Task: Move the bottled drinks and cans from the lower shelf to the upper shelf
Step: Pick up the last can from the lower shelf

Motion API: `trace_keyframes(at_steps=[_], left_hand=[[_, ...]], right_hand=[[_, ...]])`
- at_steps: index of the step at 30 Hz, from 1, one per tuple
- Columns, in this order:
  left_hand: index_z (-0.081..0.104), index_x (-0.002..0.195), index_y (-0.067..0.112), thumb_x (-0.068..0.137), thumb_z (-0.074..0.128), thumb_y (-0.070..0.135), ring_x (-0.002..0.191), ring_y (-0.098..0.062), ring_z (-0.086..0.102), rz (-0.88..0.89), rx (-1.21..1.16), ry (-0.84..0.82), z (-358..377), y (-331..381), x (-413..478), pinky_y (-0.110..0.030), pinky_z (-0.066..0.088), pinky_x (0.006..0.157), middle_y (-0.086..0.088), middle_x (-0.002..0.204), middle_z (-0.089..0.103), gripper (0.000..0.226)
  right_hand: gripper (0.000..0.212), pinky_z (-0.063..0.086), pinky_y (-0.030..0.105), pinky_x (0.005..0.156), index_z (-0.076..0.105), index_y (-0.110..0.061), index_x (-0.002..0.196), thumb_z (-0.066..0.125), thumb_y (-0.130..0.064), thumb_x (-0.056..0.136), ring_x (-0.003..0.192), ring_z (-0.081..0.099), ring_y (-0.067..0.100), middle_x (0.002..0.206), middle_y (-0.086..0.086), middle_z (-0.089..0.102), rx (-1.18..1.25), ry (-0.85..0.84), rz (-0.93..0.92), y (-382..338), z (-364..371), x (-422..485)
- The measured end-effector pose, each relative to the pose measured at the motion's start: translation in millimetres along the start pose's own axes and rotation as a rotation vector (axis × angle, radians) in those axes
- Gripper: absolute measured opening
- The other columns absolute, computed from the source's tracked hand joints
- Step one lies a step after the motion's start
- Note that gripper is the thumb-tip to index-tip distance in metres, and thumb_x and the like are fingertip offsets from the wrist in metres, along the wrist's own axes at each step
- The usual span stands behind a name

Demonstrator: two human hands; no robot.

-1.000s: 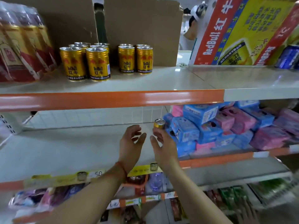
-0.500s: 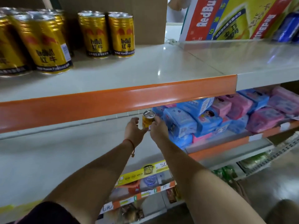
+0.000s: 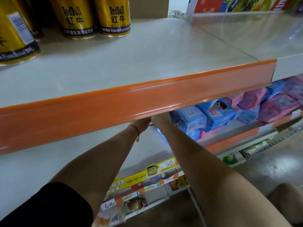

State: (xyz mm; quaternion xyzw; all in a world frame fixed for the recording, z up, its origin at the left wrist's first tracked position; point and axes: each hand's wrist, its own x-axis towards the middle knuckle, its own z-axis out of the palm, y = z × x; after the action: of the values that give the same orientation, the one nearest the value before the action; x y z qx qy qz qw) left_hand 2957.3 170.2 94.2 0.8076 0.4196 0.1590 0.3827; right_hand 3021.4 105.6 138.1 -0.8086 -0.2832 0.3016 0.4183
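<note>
under the orange lip of the upper shelf [image 3: 147, 102] we reach in with both arms, and most of each hand is hidden behind that lip. our left hand [image 3: 141, 124] shows only its heel and wrist, with one red string bracelet [image 3: 135, 130] and a small gold charm hanging from it. our right hand [image 3: 161, 118] shows only its base, just beside the left. between the two we see one silvery sliver, the rim of a can [image 3: 151, 124], on the lower shelf [image 3: 41, 169] level and pressed between our palms as far as we can tell; the fingers themselves are out of sight, so we cannot tell whether they are spread or closed around it.

on the upper shelf we count three gold red bull cans in view, all upright: one large at the far left edge [image 3: 14, 38], and two side by side, touching, further back [image 3: 75, 18] [image 3: 113, 17]. behind them stands one brown cardboard box [image 3: 149, 7]. at the top right sits one red, yellow and blue carton [image 3: 237, 4].

to the right on the lower level lies a heap of blue packs [image 3: 193, 118] and pink packs [image 3: 275, 107], too jumbled to count. along the lower shelf edge runs one yellow price strip [image 3: 147, 172], with a tag reading 5.0.
</note>
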Motion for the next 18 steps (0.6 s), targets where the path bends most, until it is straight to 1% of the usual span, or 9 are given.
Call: trace_keyframes(at_steps=[2, 4, 6, 8, 10, 11, 13, 15, 18], left_hand=[[0.062, 0.125, -0.001, 0.100, 0.050, 0.015, 0.100, -0.012, 0.044, 0.016, 0.021, 0.023, -2.4, -8.2, -6.2, -0.027, 0.038, 0.084, -0.018, 0.125, 0.063, 0.032], [0.070, 0.107, 0.003, 0.088, 0.067, 0.012, 0.092, -0.016, 0.055, -0.029, -0.084, 0.098, -14.9, -4.5, -20.2, -0.036, 0.049, 0.084, -0.015, 0.104, 0.071, 0.021], [0.069, 0.109, 0.010, 0.077, 0.079, 0.013, 0.092, -0.018, 0.061, -0.035, -0.157, 0.141, -23.7, -14.9, -32.4, -0.036, 0.051, 0.084, -0.011, 0.103, 0.073, 0.034], [0.064, 0.117, 0.016, 0.070, 0.084, 0.019, 0.097, -0.021, 0.064, -0.057, -0.169, 0.170, -34.2, -26.3, -48.9, -0.035, 0.052, 0.086, -0.005, 0.106, 0.072, 0.051], [0.061, 0.120, 0.016, 0.063, 0.083, 0.024, 0.102, -0.024, 0.065, -0.092, -0.171, 0.180, -42.7, -41.7, -67.9, -0.040, 0.054, 0.089, -0.003, 0.108, 0.071, 0.062], [0.060, 0.121, 0.015, 0.059, 0.081, 0.025, 0.103, -0.026, 0.065, -0.106, -0.178, 0.187, -46.1, -48.8, -77.4, -0.042, 0.054, 0.090, -0.004, 0.107, 0.070, 0.066], [0.060, 0.122, 0.013, 0.057, 0.082, 0.019, 0.105, -0.028, 0.065, -0.135, -0.184, 0.200, -51.9, -61.3, -98.0, -0.041, 0.053, 0.092, -0.004, 0.105, 0.067, 0.069], [0.059, 0.122, 0.013, 0.057, 0.084, 0.015, 0.105, -0.029, 0.065, -0.156, -0.196, 0.216, -58.6, -72.1, -116.3, -0.040, 0.053, 0.092, -0.003, 0.104, 0.066, 0.070], [0.059, 0.118, 0.021, 0.051, 0.079, 0.025, 0.102, -0.026, 0.066, -0.148, -0.197, 0.243, -67.3, -90.3, -138.9, -0.043, 0.054, 0.091, -0.002, 0.104, 0.068, 0.070]], right_hand=[[0.018, 0.046, 0.039, 0.094, 0.058, -0.015, 0.101, 0.042, -0.008, 0.098, 0.102, 0.054, 0.026, 0.110, 0.015, 0.056, -0.003, 0.012, -0.030, -1.5, 2.6, -5.6], [0.021, 0.050, 0.038, 0.080, 0.053, -0.019, 0.085, 0.039, -0.006, 0.095, 0.092, 0.056, 0.027, 0.089, 0.004, 0.055, -0.017, 0.003, -0.043, -2.2, 3.4, -12.6], [0.030, 0.040, 0.025, 0.057, 0.045, -0.020, 0.068, 0.038, 0.000, 0.089, 0.069, 0.048, 0.018, 0.068, -0.004, 0.046, -0.029, -0.013, -0.093, 0.6, 5.1, -25.4], [0.027, 0.029, 0.019, 0.046, 0.039, -0.013, 0.063, 0.037, 0.005, 0.084, 0.055, 0.037, 0.014, 0.058, -0.001, 0.039, -0.050, -0.029, -0.119, 4.6, 6.9, -43.1], [0.015, 0.043, 0.030, 0.055, 0.052, 0.003, 0.076, 0.039, 0.005, 0.084, 0.062, 0.050, 0.026, 0.067, 0.015, 0.053, -0.034, -0.038, -0.135, 14.5, 16.9, -52.8], [0.019, 0.050, 0.040, 0.067, 0.058, 0.010, 0.091, 0.041, 0.004, 0.086, 0.077, 0.058, 0.036, 0.084, 0.025, 0.062, -0.006, -0.048, -0.143, 18.0, 22.1, -57.7], [0.027, 0.050, 0.051, 0.085, 0.057, 0.012, 0.110, 0.043, 0.001, 0.089, 0.101, 0.059, 0.044, 0.108, 0.031, 0.063, -0.006, -0.072, -0.156, 23.6, 31.7, -68.5], [0.028, 0.048, 0.049, 0.089, 0.057, 0.011, 0.111, 0.044, -0.001, 0.089, 0.106, 0.058, 0.045, 0.110, 0.031, 0.063, -0.033, -0.104, -0.166, 27.6, 40.5, -78.1], [0.029, 0.047, 0.042, 0.091, 0.060, 0.009, 0.110, 0.044, -0.002, 0.090, 0.109, 0.058, 0.042, 0.112, 0.029, 0.064, -0.042, -0.148, -0.158, 36.4, 54.1, -90.7]])
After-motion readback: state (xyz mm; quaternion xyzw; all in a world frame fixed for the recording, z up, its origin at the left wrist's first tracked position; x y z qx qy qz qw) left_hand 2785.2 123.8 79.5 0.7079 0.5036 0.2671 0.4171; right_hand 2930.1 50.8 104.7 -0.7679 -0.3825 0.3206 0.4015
